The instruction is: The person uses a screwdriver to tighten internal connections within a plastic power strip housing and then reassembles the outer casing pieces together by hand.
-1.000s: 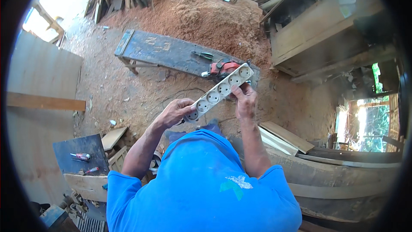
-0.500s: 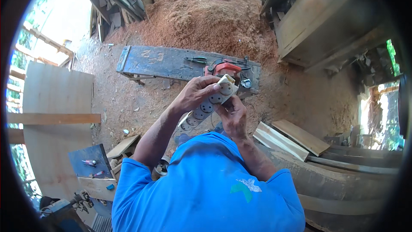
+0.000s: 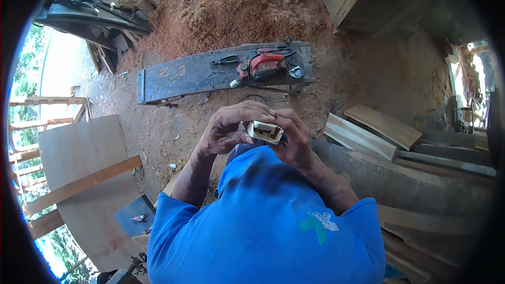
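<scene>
A dirty white multi-socket power strip [image 3: 265, 132] stands end-on in front of my chest, its hollow open end facing up. My left hand [image 3: 234, 126] wraps round its left side, thumb at the near edge. On the other side my right hand [image 3: 293, 134] grips it with bent fingers, and the fingertips of both hands meet at the far edge. The socket faces and the rest of its length are hidden in this view. Beyond my hands, on a low dark bench [image 3: 184, 78], sits a red electric planer [image 3: 266, 67].
Pliers [image 3: 224, 59] and a round tape measure [image 3: 296, 72] lie on the bench by the planer. Behind it rises a heap of wood shavings [image 3: 236, 10]. Boards [image 3: 383, 127] lie at right; a large plywood sheet [image 3: 84, 152] leans at left.
The power strip has come closer to my chest and tipped up, so its open end shows instead of its sockets. Both hands have shifted round it. The view has turned.
</scene>
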Tool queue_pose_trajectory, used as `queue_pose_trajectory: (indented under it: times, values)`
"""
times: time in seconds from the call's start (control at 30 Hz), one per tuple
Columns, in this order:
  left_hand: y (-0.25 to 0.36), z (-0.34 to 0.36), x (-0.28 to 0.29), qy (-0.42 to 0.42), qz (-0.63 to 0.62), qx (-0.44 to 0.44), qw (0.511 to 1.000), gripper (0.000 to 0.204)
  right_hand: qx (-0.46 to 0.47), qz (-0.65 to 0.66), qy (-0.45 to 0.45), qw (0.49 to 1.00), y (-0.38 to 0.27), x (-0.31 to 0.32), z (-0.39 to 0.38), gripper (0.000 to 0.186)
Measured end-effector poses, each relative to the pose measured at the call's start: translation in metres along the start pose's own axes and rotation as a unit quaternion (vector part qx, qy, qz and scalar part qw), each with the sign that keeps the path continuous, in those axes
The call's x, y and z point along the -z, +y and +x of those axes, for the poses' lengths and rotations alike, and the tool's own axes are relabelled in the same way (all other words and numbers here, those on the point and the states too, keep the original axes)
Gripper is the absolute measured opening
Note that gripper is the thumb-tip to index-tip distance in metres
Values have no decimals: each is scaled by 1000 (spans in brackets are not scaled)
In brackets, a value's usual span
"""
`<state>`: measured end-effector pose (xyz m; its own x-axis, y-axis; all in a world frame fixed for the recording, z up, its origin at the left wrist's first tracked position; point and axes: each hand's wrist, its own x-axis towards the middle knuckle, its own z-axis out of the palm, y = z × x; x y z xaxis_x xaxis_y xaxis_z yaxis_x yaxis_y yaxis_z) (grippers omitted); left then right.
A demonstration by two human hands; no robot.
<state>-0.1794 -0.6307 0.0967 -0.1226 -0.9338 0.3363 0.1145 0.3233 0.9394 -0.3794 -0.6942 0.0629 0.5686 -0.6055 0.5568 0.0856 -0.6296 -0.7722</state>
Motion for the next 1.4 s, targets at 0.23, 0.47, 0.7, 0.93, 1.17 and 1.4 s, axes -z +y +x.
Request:
queue_pose_trajectory:
  times: [0.23,0.47,0.7,0.93,1.17,1.4]
  values:
    - [-8,2,17,8,-85,45,995,50,-49,-46,-5,998,-37,23,35,47]
    - [-15,-28,15,39,-229,126,965,51,-73,-92,-89,989,-51,13,45,44]
    - [-15,-14,42,-115,-131,65,983,61,-66,-37,-30,997,-49,-2,29,46]
    - [-14,-12,27,-65,-175,160,969,69,-103,-76,-7,992,-42,-6,19,42]
    - [-20,-9,20,-19,-54,127,990,67,-212,-122,-9,970,-57,-19,41,62]
    - [-25,-10,14,35,-56,102,993,65,-223,-118,-6,968,-53,-19,40,63]
